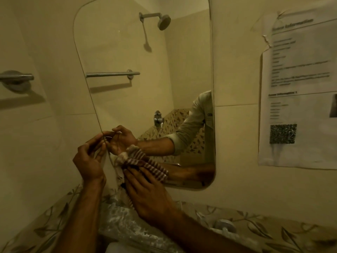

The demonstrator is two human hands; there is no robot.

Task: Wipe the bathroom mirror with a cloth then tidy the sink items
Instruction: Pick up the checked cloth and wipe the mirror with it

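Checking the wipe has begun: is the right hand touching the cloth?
Touching. The head view shows the right hand with its fingers laid flat on the striped cloth, pressing it to the mirror.

I am counting one left hand [88, 161], one right hand [149, 196], one cloth [152, 167], one mirror [127, 52], one towel rail [16, 77], one notice [299, 88].
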